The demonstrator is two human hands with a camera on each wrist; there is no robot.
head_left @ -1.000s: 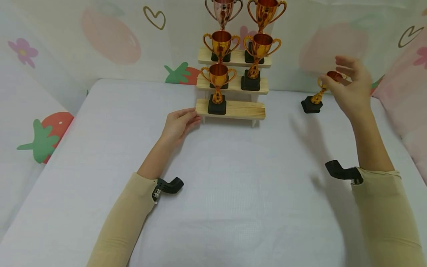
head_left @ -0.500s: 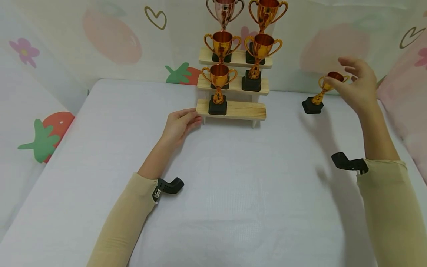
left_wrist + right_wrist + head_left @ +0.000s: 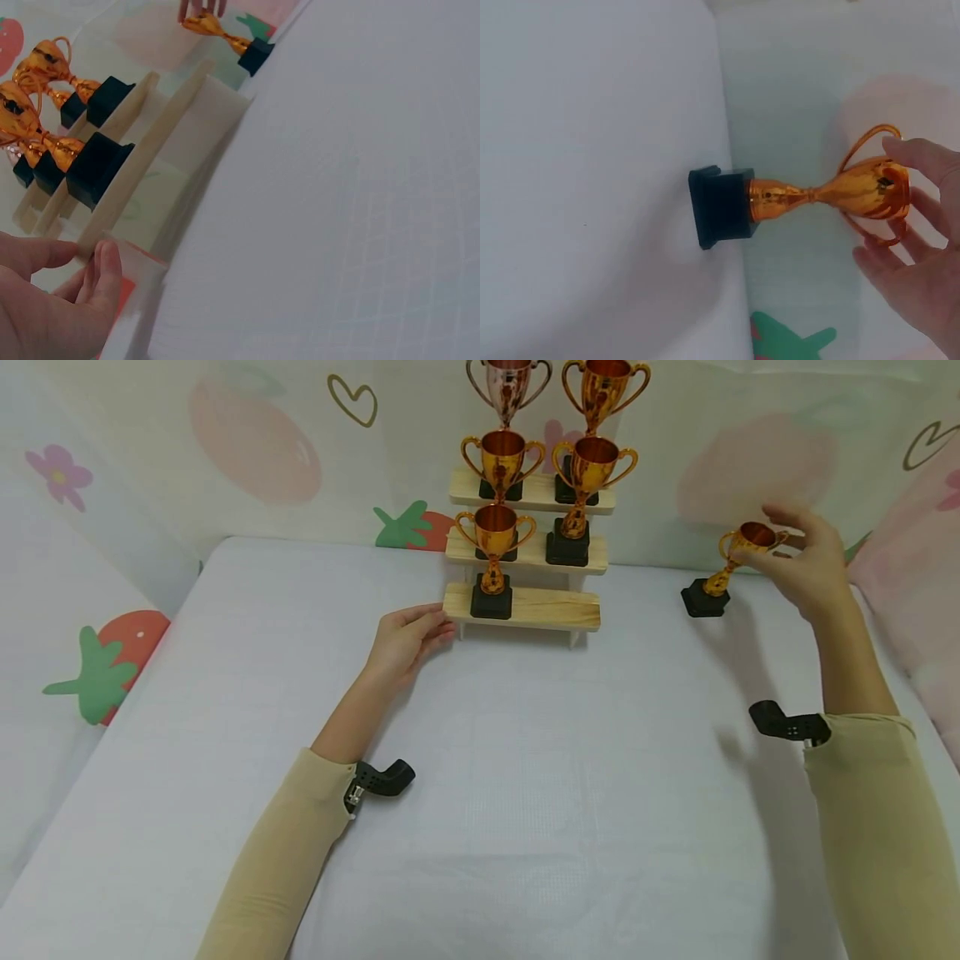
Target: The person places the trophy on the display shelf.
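My left hand pinches the left end of the lowest plank of a three-step wooden display stand; the left wrist view shows the thumb and fingers at that end of the plank. Over at the right, my right hand holds the cup of a gold trophy with a black base. In the right wrist view the thumb is at one handle of this gold cup, with other fingers behind it and by the opposite handle. Its base stands upright at the table's back edge.
Gold trophies stand on the stand: one on the bottom step, two on the middle, one at top right. A rose-coloured trophy is at top left. A fruit-printed cloth hangs behind the white table.
My right hand has shifted slightly right and its fingers have come down closer round the cup. The trophy's base stays in place. My left hand keeps its hold on the plank.
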